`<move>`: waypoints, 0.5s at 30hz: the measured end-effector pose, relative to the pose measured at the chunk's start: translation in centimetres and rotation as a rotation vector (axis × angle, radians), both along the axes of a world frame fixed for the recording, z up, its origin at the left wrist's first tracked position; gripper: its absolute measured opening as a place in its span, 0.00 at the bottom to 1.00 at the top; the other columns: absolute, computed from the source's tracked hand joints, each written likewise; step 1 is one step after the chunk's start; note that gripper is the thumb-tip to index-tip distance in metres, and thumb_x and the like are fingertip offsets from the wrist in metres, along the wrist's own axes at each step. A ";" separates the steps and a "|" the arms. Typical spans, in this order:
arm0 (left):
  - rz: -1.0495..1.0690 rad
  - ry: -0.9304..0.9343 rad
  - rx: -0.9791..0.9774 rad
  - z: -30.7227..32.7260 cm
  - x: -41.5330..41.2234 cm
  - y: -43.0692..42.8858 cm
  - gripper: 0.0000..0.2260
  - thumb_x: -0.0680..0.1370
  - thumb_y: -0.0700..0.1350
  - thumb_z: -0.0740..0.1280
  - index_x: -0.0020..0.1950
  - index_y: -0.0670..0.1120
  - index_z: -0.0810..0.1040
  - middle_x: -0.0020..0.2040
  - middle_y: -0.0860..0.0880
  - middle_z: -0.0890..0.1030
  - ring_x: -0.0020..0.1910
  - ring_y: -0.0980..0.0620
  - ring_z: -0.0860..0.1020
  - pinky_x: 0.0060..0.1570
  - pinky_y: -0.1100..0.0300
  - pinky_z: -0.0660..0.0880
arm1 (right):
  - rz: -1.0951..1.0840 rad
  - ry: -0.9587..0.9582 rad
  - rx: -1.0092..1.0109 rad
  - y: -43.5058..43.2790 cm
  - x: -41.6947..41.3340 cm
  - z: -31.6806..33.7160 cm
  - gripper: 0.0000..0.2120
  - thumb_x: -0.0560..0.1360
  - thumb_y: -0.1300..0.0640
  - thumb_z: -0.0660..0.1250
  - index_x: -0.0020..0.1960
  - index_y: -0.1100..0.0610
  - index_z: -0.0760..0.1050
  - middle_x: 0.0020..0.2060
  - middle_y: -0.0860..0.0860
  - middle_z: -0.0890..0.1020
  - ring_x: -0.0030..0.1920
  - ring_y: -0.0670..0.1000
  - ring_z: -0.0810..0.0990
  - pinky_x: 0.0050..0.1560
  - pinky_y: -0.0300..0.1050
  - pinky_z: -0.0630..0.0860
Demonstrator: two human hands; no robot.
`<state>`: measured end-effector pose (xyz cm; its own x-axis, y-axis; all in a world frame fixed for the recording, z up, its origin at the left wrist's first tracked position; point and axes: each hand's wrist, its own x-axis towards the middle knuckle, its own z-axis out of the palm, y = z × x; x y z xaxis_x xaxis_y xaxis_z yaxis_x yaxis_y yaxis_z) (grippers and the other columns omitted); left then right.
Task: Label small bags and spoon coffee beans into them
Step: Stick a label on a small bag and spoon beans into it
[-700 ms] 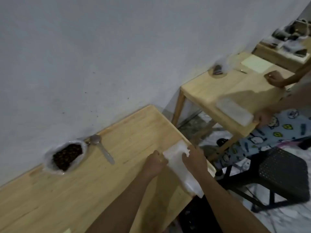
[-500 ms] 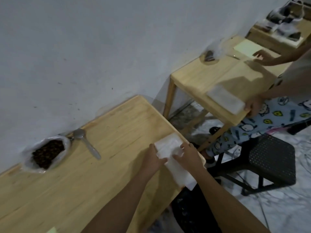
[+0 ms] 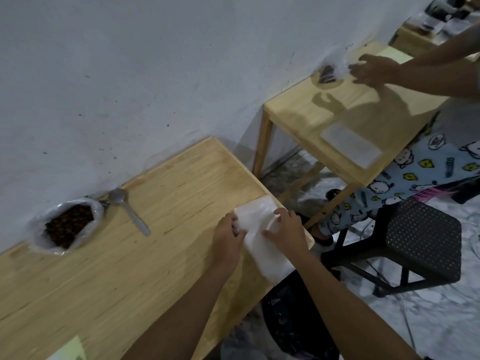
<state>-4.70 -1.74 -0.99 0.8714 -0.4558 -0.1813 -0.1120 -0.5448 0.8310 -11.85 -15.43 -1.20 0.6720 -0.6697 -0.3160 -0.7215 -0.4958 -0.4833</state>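
A stack of small white bags [image 3: 262, 239] lies at the right end of my wooden table [image 3: 135, 268], hanging past its edge. My left hand [image 3: 228, 236] pinches the stack's left edge. My right hand [image 3: 284, 229] presses on top of it with fingers spread, lifting the top bag's corner. An open plastic bag of coffee beans [image 3: 68, 224] sits by the wall at the left. Beside it lies a plastic spoon [image 3: 127, 210], bowl toward the wall. A pale yellow label sheet [image 3: 68, 350] shows at the bottom edge.
A second wooden table [image 3: 345, 120] stands to the right, where another person's hand [image 3: 371, 70] handles a clear bag of beans [image 3: 330, 72]; a flat stack of bags [image 3: 350, 145] lies there. A black stool [image 3: 415, 240] stands on the floor at right.
The view has shifted, so the table sits lower and to the left in frame. My hands stay on the bag stack. The other person's hand moved from the yellow sheet to their bean bag.
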 end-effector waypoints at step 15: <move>-0.281 0.341 -0.193 4.2 3.3 -1.2 0.08 0.75 0.41 0.69 0.52 0.47 0.76 0.51 0.40 0.81 0.43 0.47 0.83 0.46 0.55 0.80 | -0.018 -0.359 0.194 -2.2 0.3 3.5 0.10 0.71 0.60 0.72 0.44 0.60 0.70 0.37 0.52 0.74 0.38 0.49 0.72 0.40 0.38 0.69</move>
<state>-1.42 -2.89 3.18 0.6155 -0.7185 -0.3239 0.0637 -0.3643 0.9291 -11.55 -17.60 2.26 0.7512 -0.6336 -0.1852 -0.4975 -0.3591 -0.7896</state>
